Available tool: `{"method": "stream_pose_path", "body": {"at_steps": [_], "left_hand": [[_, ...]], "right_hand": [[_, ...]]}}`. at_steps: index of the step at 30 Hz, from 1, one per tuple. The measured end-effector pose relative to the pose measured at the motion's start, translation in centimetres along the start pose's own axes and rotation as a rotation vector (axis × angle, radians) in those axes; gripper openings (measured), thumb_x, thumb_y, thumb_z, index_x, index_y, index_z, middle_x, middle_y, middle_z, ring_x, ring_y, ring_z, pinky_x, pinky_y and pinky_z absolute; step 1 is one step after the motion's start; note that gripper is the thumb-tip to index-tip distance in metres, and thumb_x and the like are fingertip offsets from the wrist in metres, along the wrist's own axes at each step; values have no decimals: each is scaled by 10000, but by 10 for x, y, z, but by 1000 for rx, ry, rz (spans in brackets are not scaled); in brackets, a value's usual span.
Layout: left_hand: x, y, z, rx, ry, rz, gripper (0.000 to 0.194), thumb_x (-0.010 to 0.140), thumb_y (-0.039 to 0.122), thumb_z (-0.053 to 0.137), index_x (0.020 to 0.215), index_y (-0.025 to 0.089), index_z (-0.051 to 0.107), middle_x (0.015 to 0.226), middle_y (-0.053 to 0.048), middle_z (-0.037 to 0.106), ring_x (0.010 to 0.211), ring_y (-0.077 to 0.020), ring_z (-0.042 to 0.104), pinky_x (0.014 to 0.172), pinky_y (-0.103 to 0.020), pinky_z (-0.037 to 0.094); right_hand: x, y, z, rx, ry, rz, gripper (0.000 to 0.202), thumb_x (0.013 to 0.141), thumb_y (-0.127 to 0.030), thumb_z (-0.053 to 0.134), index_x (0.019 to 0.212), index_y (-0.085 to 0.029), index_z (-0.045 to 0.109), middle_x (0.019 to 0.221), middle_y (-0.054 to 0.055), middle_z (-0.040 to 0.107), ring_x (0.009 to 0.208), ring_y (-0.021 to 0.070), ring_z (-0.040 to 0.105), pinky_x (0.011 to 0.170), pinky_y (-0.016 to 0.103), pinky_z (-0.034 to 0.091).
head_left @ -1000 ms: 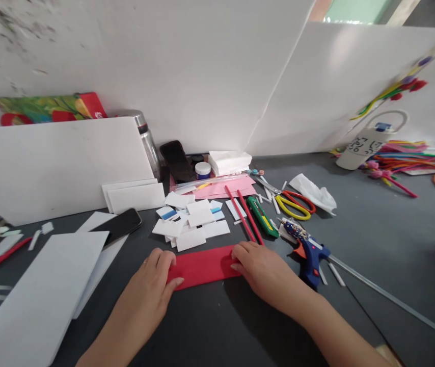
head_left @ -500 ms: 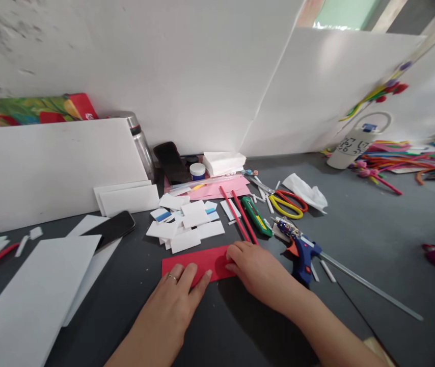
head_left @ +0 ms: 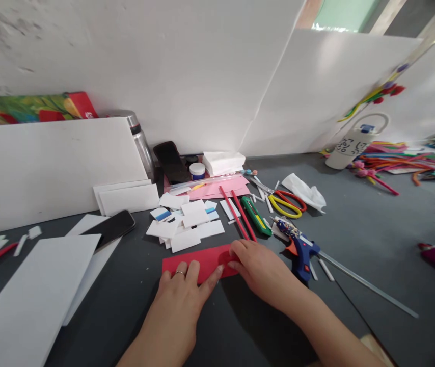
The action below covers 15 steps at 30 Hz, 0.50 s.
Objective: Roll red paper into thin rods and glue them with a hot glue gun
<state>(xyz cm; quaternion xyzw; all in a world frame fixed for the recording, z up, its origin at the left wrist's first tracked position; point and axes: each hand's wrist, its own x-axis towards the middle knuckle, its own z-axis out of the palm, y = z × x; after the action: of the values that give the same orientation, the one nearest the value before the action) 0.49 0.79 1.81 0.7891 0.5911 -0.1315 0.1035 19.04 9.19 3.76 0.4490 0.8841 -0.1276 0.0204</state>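
A flat red strip lies on the dark table in front of me. My left hand rests on its near edge, fingers apart, a ring on one finger and the thumb reaching toward the right. At the strip's right end, my right hand has thumb and forefinger closed on the red piece. Just beyond the strip is a loose pile of small white cards. Two thin red sticks and a green cutter lie beyond my right hand.
A blue glue gun with a long clear stick is to the right, near scissors and a crumpled tissue. White boards and a dark phone lie left. A metal bottle stands behind.
My left hand has shifted slightly right and up along the red strip, its thumb now nearer my right hand. My right hand has moved slightly to the right.
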Motion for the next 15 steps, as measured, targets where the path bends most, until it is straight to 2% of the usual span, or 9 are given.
{"method": "stream_pose_path", "body": {"at_steps": [7,11,13,15], "left_hand": [[4,5,-8,39,-28,-15,1150,569,110,743,1531,427,197,1273,-148,523,1126,-390,545,886,-579,434],[6,6,-14,48,-48,-8,1196,549,91,748,1530,448,164,1245,-137,549,1085,-378,571,832,-541,470],[6,8,-18,62,-57,-10,1200,534,70,745,1529,437,186,1247,-142,556,1074,-380,577,810,-529,483],[5,9,-19,81,-43,-8,1163,545,54,731,1528,414,224,1235,-150,568,1075,-385,578,806,-540,487]], "right_hand": [[-1,4,7,-75,8,-6,119,959,-102,498,1032,-151,577,998,109,633,904,238,632,767,329,450],[-2,-2,-2,-202,43,28,124,925,-106,549,1009,-139,634,1038,147,649,979,300,629,829,407,495],[-7,-7,-8,-249,63,7,200,894,-58,552,1051,-117,660,1119,180,658,1067,322,618,891,432,499],[-15,-14,-9,-258,93,-88,316,884,-45,548,1183,-82,642,1269,210,623,1199,330,571,977,435,479]]}}
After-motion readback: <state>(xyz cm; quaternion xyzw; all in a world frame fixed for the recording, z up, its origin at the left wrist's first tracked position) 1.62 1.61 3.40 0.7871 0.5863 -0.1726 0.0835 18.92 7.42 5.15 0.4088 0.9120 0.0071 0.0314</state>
